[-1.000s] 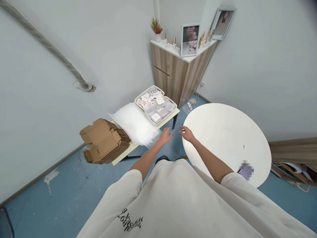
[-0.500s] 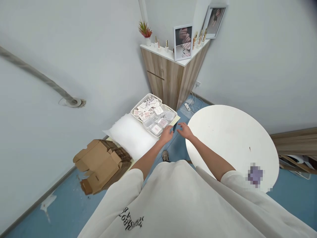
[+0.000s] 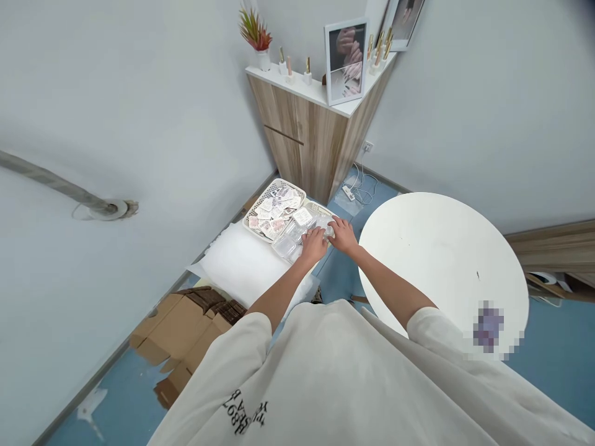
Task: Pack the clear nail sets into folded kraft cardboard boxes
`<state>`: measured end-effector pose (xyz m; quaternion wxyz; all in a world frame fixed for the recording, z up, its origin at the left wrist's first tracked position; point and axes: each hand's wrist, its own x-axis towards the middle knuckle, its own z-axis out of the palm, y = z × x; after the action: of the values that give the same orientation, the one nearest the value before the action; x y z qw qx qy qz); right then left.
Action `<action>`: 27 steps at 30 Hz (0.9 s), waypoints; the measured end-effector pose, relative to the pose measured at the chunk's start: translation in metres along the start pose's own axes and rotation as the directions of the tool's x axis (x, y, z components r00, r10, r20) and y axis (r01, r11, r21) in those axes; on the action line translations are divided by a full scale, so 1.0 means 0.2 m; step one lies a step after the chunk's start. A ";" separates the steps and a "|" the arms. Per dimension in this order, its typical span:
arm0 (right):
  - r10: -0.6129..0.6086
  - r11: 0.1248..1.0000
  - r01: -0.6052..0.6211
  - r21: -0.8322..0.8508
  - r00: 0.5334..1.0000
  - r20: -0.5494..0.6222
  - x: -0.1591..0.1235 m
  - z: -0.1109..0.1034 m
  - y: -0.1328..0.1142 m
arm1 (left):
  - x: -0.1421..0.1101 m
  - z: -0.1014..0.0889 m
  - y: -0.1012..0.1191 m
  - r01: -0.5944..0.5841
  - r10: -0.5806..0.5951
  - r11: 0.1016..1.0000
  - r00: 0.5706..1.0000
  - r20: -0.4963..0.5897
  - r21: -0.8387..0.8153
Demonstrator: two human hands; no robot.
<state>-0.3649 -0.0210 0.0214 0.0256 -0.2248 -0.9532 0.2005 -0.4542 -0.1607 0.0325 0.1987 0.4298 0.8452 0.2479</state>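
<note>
Both my hands are at the near end of a white basket holding clear plastic cases [image 3: 294, 237]. My left hand [image 3: 314, 246] rests over the cases with its fingers bent and somewhat apart, the tips touching the plastic. Close beside it, my right hand [image 3: 343, 236] reaches in from the right, fingers apart at a clear case [image 3: 324, 223]. No firm hold shows in either hand. Behind the cases, a white perforated basket [image 3: 300, 185] holds many small printed cards [image 3: 277, 207]. A white card-like piece [image 3: 303, 216] lies among the cases.
White sheet material [image 3: 242, 260] lies left of the baskets, near flattened brown cardboard boxes [image 3: 181, 337]. A round white table [image 3: 432, 248] stands on the right. Behind is a wooden corner cabinet [image 3: 316, 139] with a picture frame [image 3: 346, 62], a potted plant [image 3: 263, 60] and small bottles. Cables lie on the floor.
My hands have moved from the basket's right edge onto the clear cases, the right hand shifting inward to touch them. The view has shifted slightly.
</note>
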 end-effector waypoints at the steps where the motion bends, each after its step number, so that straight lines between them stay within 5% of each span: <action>1: -0.004 1.000 0.004 -0.008 1.000 0.007 0.01 0.01 0.00 | 0.01 0.00 -0.01 0.004 -0.004 1.000 1.000 0.008 -0.007; 19: 0.026 0.999 -0.025 -0.041 1.000 0.016 0.05 0.05 -0.01 | 0.01 0.01 -0.04 -0.002 0.003 1.000 1.000 0.029 -0.014; 27: 0.104 0.994 -0.102 0.033 0.991 -0.089 -0.05 -0.04 -0.04 | -0.03 -0.04 0.02 -0.016 0.008 0.992 0.998 -0.067 -0.124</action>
<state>-0.3570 -0.0285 0.0322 0.0617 -0.2822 -0.9353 0.2044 -0.4524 -0.1657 0.0417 0.1956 0.4130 0.8316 0.3156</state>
